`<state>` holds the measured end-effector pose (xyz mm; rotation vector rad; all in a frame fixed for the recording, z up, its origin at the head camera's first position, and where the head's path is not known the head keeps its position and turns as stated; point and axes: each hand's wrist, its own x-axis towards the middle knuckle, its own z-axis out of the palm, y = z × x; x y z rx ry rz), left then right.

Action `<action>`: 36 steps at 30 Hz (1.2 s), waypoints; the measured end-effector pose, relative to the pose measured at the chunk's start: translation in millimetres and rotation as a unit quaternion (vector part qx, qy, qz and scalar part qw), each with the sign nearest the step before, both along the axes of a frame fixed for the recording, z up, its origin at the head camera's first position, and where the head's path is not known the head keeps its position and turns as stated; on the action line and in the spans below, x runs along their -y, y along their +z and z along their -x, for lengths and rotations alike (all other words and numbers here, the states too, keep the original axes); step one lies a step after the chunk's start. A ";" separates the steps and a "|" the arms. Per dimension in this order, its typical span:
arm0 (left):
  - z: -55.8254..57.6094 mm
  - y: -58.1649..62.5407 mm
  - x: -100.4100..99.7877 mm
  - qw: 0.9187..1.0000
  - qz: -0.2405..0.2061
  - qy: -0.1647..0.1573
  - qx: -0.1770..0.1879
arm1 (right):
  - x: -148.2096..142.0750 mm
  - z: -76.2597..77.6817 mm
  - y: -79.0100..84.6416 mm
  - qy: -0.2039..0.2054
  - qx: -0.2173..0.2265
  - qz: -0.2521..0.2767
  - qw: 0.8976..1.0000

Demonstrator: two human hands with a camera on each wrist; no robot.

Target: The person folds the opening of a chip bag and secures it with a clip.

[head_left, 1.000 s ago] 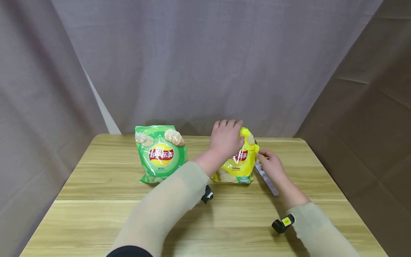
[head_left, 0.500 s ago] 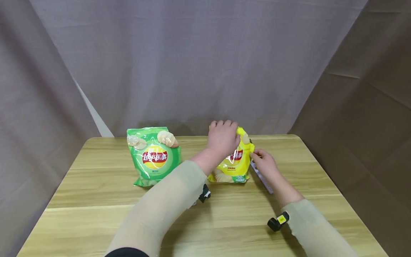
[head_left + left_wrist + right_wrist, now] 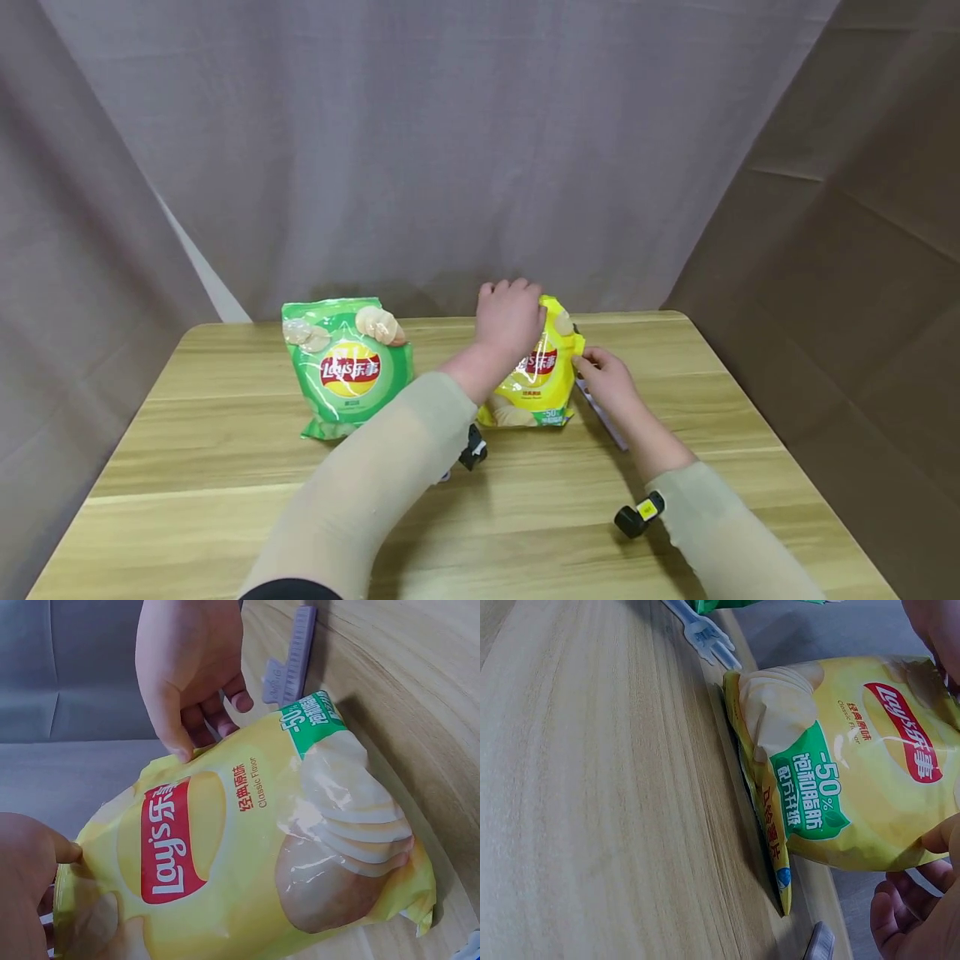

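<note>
A yellow Lay's potato chip bag [image 3: 536, 387] stands upright on the wooden table, its printed front towards me. My left hand [image 3: 508, 321] holds it at the top edge, thumb in front and fingers reaching over behind. At the bag's right side edge, my right hand [image 3: 611, 383] pinches the film between thumb and fingers, as the left wrist view also shows. Just past this hand lies a lavender plastic strip [image 3: 300, 656] with a side tab and a ridged bar. A green Lay's potato chip bag [image 3: 347, 367] stands to the left, touched by neither hand.
Near the yellow bag's left lower corner lies a pale blue plastic piece [image 3: 705, 637] with a pronged end, mostly behind my left forearm in the head view. Grey curtains [image 3: 450, 150] hang behind the table [image 3: 525, 533] and along its sides.
The head view has turned slightly right, so everything sits farther left in it. Both hands keep their places on the yellow potato chip bag, which stays upright.
</note>
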<state>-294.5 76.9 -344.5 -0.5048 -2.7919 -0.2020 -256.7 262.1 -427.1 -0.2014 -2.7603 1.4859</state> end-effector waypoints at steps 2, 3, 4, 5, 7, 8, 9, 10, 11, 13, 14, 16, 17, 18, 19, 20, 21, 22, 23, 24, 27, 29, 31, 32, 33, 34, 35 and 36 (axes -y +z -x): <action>0.2 1.1 0.0 1.000 -0.006 0.000 0.002 | -0.8 -0.2 -0.3 0.003 -0.004 0.005 1.000; 0.2 1.7 0.0 1.000 -0.010 0.000 0.002 | -1.3 -0.2 -0.5 0.004 -0.005 0.007 1.000; 0.1 2.3 0.1 1.000 -0.013 -0.001 0.002 | -1.7 -0.3 -0.7 0.006 -0.008 0.009 1.000; 0.0 2.9 0.2 1.000 -0.016 -0.001 0.003 | -2.3 -0.4 -1.1 0.009 -0.011 0.009 1.000; -0.4 3.8 0.9 1.000 -0.025 -0.003 0.001 | -3.2 -0.2 -1.9 0.013 -0.012 0.008 1.000; -0.6 4.2 1.4 1.000 -0.028 -0.003 -0.001 | -3.4 -0.1 -2.2 0.015 -0.012 0.007 1.000; -0.6 4.3 1.9 0.999 -0.033 -0.004 -0.002 | -3.7 -0.1 -2.7 0.018 -0.012 0.005 1.000; -0.7 4.6 2.5 0.999 -0.037 -0.003 -0.003 | -4.0 0.0 -3.1 0.020 -0.012 0.003 1.000; -0.9 4.7 3.0 0.999 -0.041 -0.003 -0.003 | -4.3 0.1 -3.4 0.022 -0.010 0.003 1.000; -1.2 4.9 3.9 0.999 -0.047 -0.004 -0.001 | -4.6 0.4 -4.0 0.024 -0.008 0.004 1.000; -1.0 4.9 4.1 0.999 -0.050 -0.004 0.001 | -4.9 0.4 -4.2 0.025 -0.007 0.003 1.000; -1.0 5.2 4.4 0.999 -0.053 -0.005 0.005 | -5.4 0.2 -4.3 0.025 -0.004 0.003 1.000; -0.9 5.4 4.3 0.998 -0.054 -0.004 0.008 | -5.7 0.1 -4.3 0.024 -0.002 0.003 1.000; -0.9 5.7 4.2 0.998 -0.054 -0.004 0.010 | -6.2 0.0 -4.3 0.024 0.000 0.003 1.000; -0.8 6.1 4.0 0.998 -0.055 -0.004 0.013 | -6.5 -0.2 -4.3 0.023 0.002 0.002 1.000; -0.7 6.5 3.7 0.998 -0.055 -0.004 0.015 | -6.9 -0.4 -4.2 0.023 0.004 0.002 1.000; -0.8 6.9 3.4 0.998 -0.056 -0.004 0.017 | -7.5 -0.5 -4.3 0.023 0.004 0.001 1.000; -0.8 7.3 3.4 0.998 -0.057 -0.004 0.018 | -7.9 -0.4 -4.5 0.024 0.005 -0.001 1.000; -1.0 7.5 3.4 0.998 -0.059 -0.004 0.021 | -8.1 -0.2 -4.7 0.024 0.005 -0.002 1.000; -1.1 7.9 3.5 0.998 -0.060 -0.004 0.024 | -8.4 -0.2 -5.0 0.026 0.005 -0.002 1.000; -1.1 9.0 4.0 0.998 -0.060 -0.005 0.027 | -9.8 0.7 -6.8 0.028 0.004 -0.010 1.000; -0.9 10.0 4.6 0.998 -0.057 -0.005 0.028 | -11.1 1.8 -8.3 0.028 0.003 -0.016 0.999; 0.0 11.0 5.4 0.998 -0.053 -0.005 0.026 | -12.6 3.0 -9.5 0.027 0.003 -0.024 0.999; 0.5 11.4 5.7 0.998 -0.051 -0.005 0.025 | -13.5 3.6 -10.0 0.026 0.003 -0.029 0.999; 1.0 11.6 6.1 0.998 -0.049 -0.006 0.024 | -14.2 4.1 -10.2 0.027 0.000 -0.031 0.999; 1.5 12.0 6.5 0.999 -0.047 -0.007 0.025 | -14.9 4.8 -10.5 0.027 -0.002 -0.032 0.999; 2.1 12.4 6.8 0.999 -0.047 -0.009 0.025 | -15.7 5.4 -10.7 0.027 -0.004 -0.033 0.999; 2.7 12.5 7.0 0.999 -0.047 -0.011 0.025 | -16.3 5.8 -10.8 0.028 -0.007 -0.033 0.999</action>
